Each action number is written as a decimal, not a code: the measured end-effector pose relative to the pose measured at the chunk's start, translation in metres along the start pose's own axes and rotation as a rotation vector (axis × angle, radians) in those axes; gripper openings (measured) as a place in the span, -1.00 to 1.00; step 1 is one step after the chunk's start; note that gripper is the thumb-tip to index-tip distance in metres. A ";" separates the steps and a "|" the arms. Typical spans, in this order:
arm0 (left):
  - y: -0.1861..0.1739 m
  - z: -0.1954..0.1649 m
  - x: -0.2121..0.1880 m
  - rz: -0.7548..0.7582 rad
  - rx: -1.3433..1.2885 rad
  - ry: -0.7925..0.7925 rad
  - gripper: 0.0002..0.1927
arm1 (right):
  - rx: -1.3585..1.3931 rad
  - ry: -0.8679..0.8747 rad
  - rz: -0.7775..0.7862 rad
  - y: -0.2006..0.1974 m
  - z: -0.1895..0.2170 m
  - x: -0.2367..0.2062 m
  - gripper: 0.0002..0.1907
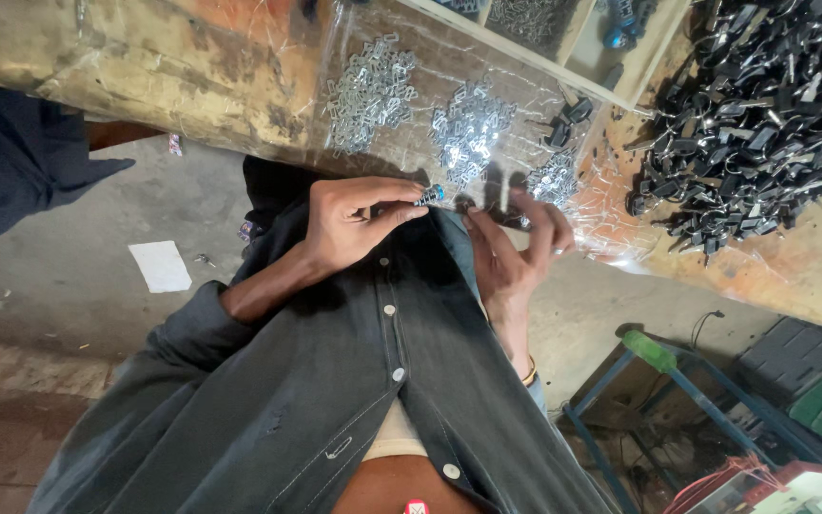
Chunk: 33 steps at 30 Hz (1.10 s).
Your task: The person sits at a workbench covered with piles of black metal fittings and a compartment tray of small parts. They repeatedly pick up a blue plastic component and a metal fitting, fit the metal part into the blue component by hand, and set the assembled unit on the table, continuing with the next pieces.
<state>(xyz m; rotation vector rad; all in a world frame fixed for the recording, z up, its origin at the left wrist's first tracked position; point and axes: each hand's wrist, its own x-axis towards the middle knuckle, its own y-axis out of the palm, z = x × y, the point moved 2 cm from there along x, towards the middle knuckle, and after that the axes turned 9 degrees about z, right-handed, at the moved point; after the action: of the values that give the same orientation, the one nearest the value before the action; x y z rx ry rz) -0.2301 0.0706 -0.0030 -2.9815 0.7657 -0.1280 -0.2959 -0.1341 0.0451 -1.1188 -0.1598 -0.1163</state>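
Dark button shirt (401, 381), foreground; left hand (354, 224) pinching small blue-tipped metal part (429, 196); right hand (516, 252) half-open, empty; loose clip piles (373, 90) unassembled on bench (192, 67).

worn wooden bench (192, 67), concrete floor (78, 276)

Left grip (359, 221) pinched shut — right grip (516, 249) loosely curled.

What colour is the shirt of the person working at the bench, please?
Dark grey shirt with pale buttons, seen in the head view.
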 end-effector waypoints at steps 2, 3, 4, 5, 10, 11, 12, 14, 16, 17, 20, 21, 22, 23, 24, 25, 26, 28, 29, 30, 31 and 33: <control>0.001 0.000 0.000 0.000 -0.003 0.004 -0.79 | -0.047 -0.043 0.029 0.000 0.000 -0.002 -0.68; 0.001 0.000 0.000 -0.004 -0.001 0.007 -0.79 | -0.046 -0.035 0.056 0.001 0.000 -0.002 -0.70; 0.002 0.000 -0.001 -0.005 -0.005 -0.003 -0.79 | -0.045 -0.026 0.087 0.002 0.000 -0.002 -0.71; 0.003 0.001 -0.001 -0.004 -0.009 -0.011 -0.80 | -0.002 -0.026 0.096 0.003 0.000 -0.002 -0.74; 0.004 0.002 -0.001 -0.002 0.043 -0.003 -0.80 | 0.446 0.035 0.090 0.011 0.006 0.000 -0.79; 0.005 0.002 -0.001 0.004 0.060 0.002 -0.80 | 0.522 0.065 0.081 0.013 0.008 0.000 -0.79; 0.005 0.002 -0.002 0.009 0.077 0.009 -0.80 | 0.598 0.092 0.072 0.016 0.009 0.001 -0.78; 0.006 0.003 -0.002 0.010 0.058 0.009 -0.79 | 0.790 0.202 0.029 0.022 0.011 0.000 -0.74; 0.007 0.003 -0.003 0.010 0.052 0.013 -0.78 | 1.021 0.363 -0.038 0.029 0.011 -0.001 -0.64; 0.007 0.003 -0.003 0.012 0.054 0.016 -0.77 | 1.006 0.364 -0.033 0.030 0.011 -0.001 -0.62; 0.007 0.002 -0.004 0.019 0.105 0.026 -0.77 | 0.835 0.322 -0.023 0.028 0.015 0.000 -0.63; 0.007 0.001 -0.004 0.024 0.127 0.031 -0.77 | 0.694 0.280 -0.026 0.025 0.017 0.000 -0.66; 0.007 0.000 -0.004 0.025 0.161 0.067 -0.79 | 0.553 0.238 -0.030 0.022 0.018 0.000 -0.69; 0.008 -0.002 -0.005 0.029 0.193 0.103 -0.80 | 0.431 0.177 0.020 0.019 0.019 0.000 -0.73; 0.007 -0.003 -0.004 0.035 0.227 0.141 -0.81 | 0.308 0.117 0.068 0.015 0.017 0.001 -0.76; 0.008 -0.003 -0.003 0.045 0.217 0.136 -0.81 | 0.186 0.058 0.118 0.012 0.015 0.001 -0.79; 0.007 -0.003 -0.003 0.055 0.209 0.129 -0.80 | 0.285 0.134 0.153 0.009 0.009 0.000 -0.82; 0.007 -0.004 -0.002 0.062 0.179 0.117 -0.79 | 0.483 0.293 0.217 0.001 -0.005 -0.003 -0.83; 0.007 -0.003 -0.001 0.053 0.160 0.116 -0.78 | 0.312 0.299 0.140 -0.002 -0.013 0.000 -0.81; 0.006 -0.003 -0.001 0.044 0.140 0.112 -0.78 | 0.140 0.304 0.067 -0.003 -0.020 0.002 -0.78; 0.006 -0.002 -0.002 0.031 0.114 0.084 -0.78 | -0.032 0.312 -0.004 -0.005 -0.024 0.003 -0.75; 0.004 0.000 -0.001 -0.002 0.067 0.031 -0.78 | -0.183 0.205 0.014 -0.006 -0.026 0.004 -0.73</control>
<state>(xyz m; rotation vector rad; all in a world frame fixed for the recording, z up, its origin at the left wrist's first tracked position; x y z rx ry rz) -0.2332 0.0677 -0.0038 -2.9233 0.7464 -0.1964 -0.2909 -0.1607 0.0401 -1.2817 0.0424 -0.2355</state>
